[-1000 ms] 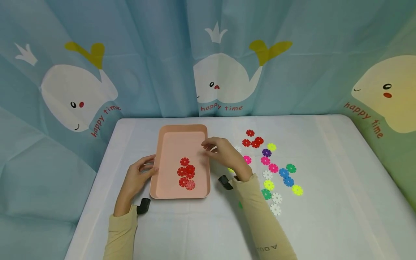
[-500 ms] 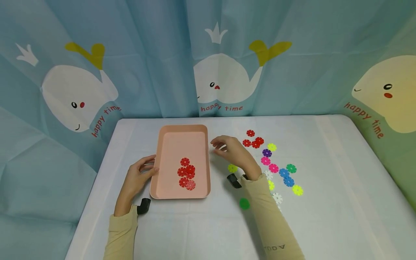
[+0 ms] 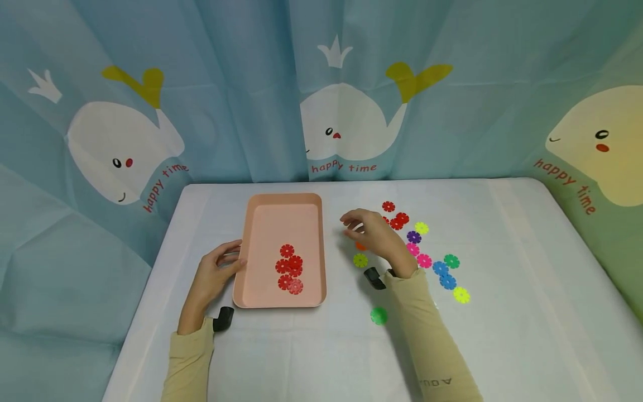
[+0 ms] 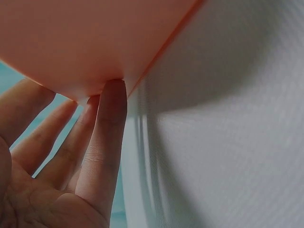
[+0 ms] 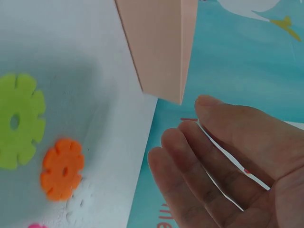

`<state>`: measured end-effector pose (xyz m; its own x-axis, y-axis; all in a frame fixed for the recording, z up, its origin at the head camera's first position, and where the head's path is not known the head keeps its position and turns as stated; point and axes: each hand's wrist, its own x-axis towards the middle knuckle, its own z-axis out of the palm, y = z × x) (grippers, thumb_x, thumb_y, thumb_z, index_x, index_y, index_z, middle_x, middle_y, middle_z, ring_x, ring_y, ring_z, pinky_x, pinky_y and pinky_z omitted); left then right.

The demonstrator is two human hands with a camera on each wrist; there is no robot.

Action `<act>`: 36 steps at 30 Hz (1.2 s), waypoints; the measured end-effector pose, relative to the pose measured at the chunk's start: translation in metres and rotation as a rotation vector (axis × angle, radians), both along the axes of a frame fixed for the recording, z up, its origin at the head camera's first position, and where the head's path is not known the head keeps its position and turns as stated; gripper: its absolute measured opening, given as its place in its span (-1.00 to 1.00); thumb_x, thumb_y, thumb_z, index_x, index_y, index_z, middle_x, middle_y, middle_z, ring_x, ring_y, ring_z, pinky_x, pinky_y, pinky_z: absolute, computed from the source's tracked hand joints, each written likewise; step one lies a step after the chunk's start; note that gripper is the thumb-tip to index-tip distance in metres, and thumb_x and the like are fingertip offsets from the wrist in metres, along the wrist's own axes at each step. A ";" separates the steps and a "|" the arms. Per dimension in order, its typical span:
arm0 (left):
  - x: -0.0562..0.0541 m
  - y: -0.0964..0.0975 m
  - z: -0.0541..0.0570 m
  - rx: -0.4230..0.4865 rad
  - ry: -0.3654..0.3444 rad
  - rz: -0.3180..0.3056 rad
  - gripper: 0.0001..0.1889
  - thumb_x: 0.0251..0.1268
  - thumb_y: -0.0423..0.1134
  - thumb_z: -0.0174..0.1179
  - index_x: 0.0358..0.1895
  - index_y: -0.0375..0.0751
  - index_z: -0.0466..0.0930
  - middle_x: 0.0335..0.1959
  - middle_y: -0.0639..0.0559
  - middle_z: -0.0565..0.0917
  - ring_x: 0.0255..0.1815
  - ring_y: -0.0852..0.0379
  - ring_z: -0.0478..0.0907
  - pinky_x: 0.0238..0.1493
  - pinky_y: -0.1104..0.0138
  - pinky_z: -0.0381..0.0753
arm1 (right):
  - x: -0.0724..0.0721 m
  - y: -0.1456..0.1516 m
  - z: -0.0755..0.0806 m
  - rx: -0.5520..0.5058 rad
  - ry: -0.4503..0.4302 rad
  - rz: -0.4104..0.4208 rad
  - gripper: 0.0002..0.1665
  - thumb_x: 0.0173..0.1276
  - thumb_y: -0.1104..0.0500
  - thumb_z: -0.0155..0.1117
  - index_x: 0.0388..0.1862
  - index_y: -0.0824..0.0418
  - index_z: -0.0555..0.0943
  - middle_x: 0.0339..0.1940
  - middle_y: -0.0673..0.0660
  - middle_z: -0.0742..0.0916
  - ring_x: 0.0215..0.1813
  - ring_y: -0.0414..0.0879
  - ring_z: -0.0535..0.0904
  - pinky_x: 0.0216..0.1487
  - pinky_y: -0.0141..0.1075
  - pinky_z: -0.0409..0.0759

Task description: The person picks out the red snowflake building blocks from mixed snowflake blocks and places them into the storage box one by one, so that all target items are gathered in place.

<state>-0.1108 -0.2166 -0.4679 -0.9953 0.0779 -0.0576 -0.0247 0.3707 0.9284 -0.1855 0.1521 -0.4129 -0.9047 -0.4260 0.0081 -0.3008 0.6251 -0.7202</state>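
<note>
A shallow pink tray (image 3: pixel 286 220) lies on the white table, with several red notched discs (image 3: pixel 294 262) clustered inside its near half. My left hand (image 3: pixel 212 276) holds the tray's left side, the thumb at the rim and the fingers against the outer wall, as the left wrist view shows. To the right of the tray, my right hand (image 3: pixel 377 234) hovers with fingers loosely bent and nothing between them. Just beyond its fingertips lie more red notched discs (image 3: pixel 397 224), partly hidden by the hand. The right wrist view has an orange disc (image 5: pixel 52 173) and a yellow-green disc (image 5: pixel 31 121) beneath.
Loose discs spread over the right half of the table: purple (image 3: pixel 414 237), pink (image 3: pixel 424 261), blue (image 3: pixel 447 281), yellow (image 3: pixel 461 295) and green (image 3: pixel 379 316). The right forearm covers part of that area. A blue whale-print curtain (image 3: pixel 226 111) hangs behind the table.
My right hand has moved right, from over the tray's right edge to near the red discs on the table. Orange and yellow-green discs came into sight. The left hand stayed put.
</note>
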 end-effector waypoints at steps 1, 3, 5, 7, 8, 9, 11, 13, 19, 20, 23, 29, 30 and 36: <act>0.000 0.000 0.000 0.004 0.003 -0.003 -0.43 0.36 -0.26 0.29 0.40 -0.26 0.40 0.32 -0.27 0.50 0.22 -0.21 0.54 -0.01 0.59 0.50 | 0.000 0.002 -0.001 0.008 0.004 0.000 -0.65 0.34 0.34 0.34 0.08 0.43 0.62 0.01 0.34 0.71 0.00 0.13 0.66 0.11 0.01 0.62; 0.000 0.000 -0.001 0.009 0.011 -0.007 -0.43 0.36 -0.26 0.29 0.40 -0.27 0.40 0.31 -0.27 0.51 0.21 -0.21 0.54 0.00 0.59 0.51 | -0.001 0.005 -0.002 0.017 0.009 -0.004 -0.65 0.33 0.35 0.34 0.08 0.43 0.62 0.01 0.34 0.71 -0.01 0.13 0.66 0.11 0.01 0.63; 0.000 -0.001 -0.001 0.015 0.019 -0.008 -0.43 0.35 -0.27 0.29 0.39 -0.28 0.41 0.30 -0.27 0.52 0.20 -0.21 0.55 0.00 0.58 0.51 | -0.001 0.007 -0.002 0.028 0.018 -0.003 -0.66 0.34 0.36 0.33 0.07 0.43 0.62 0.00 0.34 0.71 -0.01 0.13 0.66 0.10 0.02 0.62; 0.000 -0.001 -0.001 0.014 0.021 -0.009 -0.43 0.35 -0.27 0.29 0.39 -0.28 0.41 0.30 -0.27 0.52 0.19 -0.18 0.56 0.00 0.58 0.52 | -0.001 0.010 -0.003 0.041 0.024 -0.005 -0.67 0.35 0.36 0.32 0.07 0.43 0.62 0.00 0.34 0.71 -0.02 0.14 0.66 0.10 0.02 0.62; 0.000 0.000 0.000 0.015 0.021 -0.009 -0.44 0.35 -0.27 0.29 0.39 -0.28 0.41 0.30 -0.27 0.51 0.18 -0.16 0.56 0.00 0.58 0.52 | -0.001 0.011 -0.003 0.049 0.023 -0.008 -0.67 0.35 0.35 0.31 0.07 0.43 0.62 0.00 0.34 0.71 -0.02 0.14 0.66 0.10 0.02 0.62; 0.000 0.000 0.000 0.017 0.019 -0.008 -0.44 0.35 -0.27 0.29 0.39 -0.28 0.41 0.30 -0.27 0.51 0.18 -0.14 0.57 -0.01 0.58 0.52 | -0.001 0.013 -0.003 0.057 0.024 -0.009 -0.68 0.36 0.35 0.30 0.08 0.43 0.62 0.00 0.34 0.71 -0.01 0.14 0.66 0.10 0.02 0.62; 0.000 0.000 0.000 0.019 0.019 -0.008 -0.44 0.36 -0.28 0.28 0.39 -0.29 0.40 0.30 -0.28 0.51 0.17 -0.11 0.57 -0.01 0.58 0.52 | -0.001 0.016 -0.002 0.070 0.020 -0.015 -0.68 0.37 0.34 0.29 0.08 0.42 0.62 0.01 0.33 0.71 -0.01 0.13 0.65 0.11 0.02 0.62; 0.000 0.000 0.000 0.022 0.020 -0.010 -0.44 0.37 -0.29 0.28 0.39 -0.31 0.39 0.31 -0.30 0.50 0.16 -0.08 0.58 -0.01 0.59 0.52 | -0.001 0.020 -0.001 0.073 0.012 -0.023 -0.68 0.38 0.34 0.28 0.09 0.42 0.62 0.01 0.33 0.70 -0.01 0.13 0.64 0.11 0.02 0.62; 0.000 0.000 0.001 0.014 0.034 -0.001 -0.45 0.36 -0.30 0.28 0.38 -0.33 0.40 0.30 -0.32 0.50 0.14 -0.07 0.59 -0.02 0.60 0.52 | -0.002 0.030 0.002 0.078 0.014 -0.027 -0.65 0.36 0.37 0.28 0.10 0.46 0.60 0.04 0.36 0.68 0.02 0.17 0.63 0.10 0.04 0.61; 0.000 0.000 0.001 0.012 0.033 0.001 -0.45 0.36 -0.29 0.28 0.38 -0.32 0.41 0.30 -0.31 0.51 0.14 -0.05 0.60 -0.03 0.60 0.52 | -0.003 0.032 0.002 0.086 0.014 -0.028 -0.65 0.36 0.37 0.28 0.11 0.46 0.59 0.05 0.36 0.68 0.02 0.17 0.62 0.10 0.04 0.61; -0.001 0.000 0.002 0.010 0.022 -0.001 -0.44 0.36 -0.27 0.29 0.39 -0.29 0.41 0.30 -0.28 0.51 0.13 0.03 0.60 -0.02 0.59 0.52 | -0.004 0.036 0.003 0.110 0.011 -0.035 -0.63 0.36 0.35 0.29 0.13 0.45 0.58 0.06 0.35 0.67 0.04 0.18 0.61 0.09 0.03 0.61; -0.001 0.000 0.002 0.005 0.023 -0.002 -0.44 0.36 -0.25 0.29 0.39 -0.28 0.41 0.30 -0.28 0.51 0.11 0.11 0.60 -0.02 0.59 0.52 | -0.007 0.044 0.000 0.130 0.034 -0.047 -0.57 0.35 0.33 0.33 0.17 0.45 0.56 0.14 0.37 0.62 0.08 0.25 0.60 0.14 0.07 0.57; -0.001 0.001 0.002 0.003 0.024 0.001 -0.44 0.36 -0.25 0.29 0.38 -0.28 0.41 0.30 -0.28 0.51 0.12 0.07 0.60 -0.02 0.59 0.52 | -0.007 0.045 -0.001 0.135 0.045 -0.048 -0.57 0.34 0.32 0.33 0.17 0.45 0.56 0.14 0.37 0.62 0.09 0.25 0.60 0.14 0.07 0.57; 0.000 0.001 0.003 0.017 0.008 0.007 -0.44 0.36 -0.28 0.29 0.38 -0.30 0.41 0.30 -0.29 0.50 0.18 -0.19 0.56 -0.03 0.59 0.51 | -0.012 0.051 -0.007 0.163 0.066 -0.063 -0.56 0.32 0.34 0.34 0.15 0.46 0.57 0.11 0.39 0.62 0.06 0.25 0.58 0.14 0.07 0.56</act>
<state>-0.1104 -0.2154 -0.4650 -0.9963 0.0719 -0.0480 -0.0194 0.3547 0.9348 -0.1974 0.2031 -0.4198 -0.9295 -0.3688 0.0041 -0.3006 0.7509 -0.5880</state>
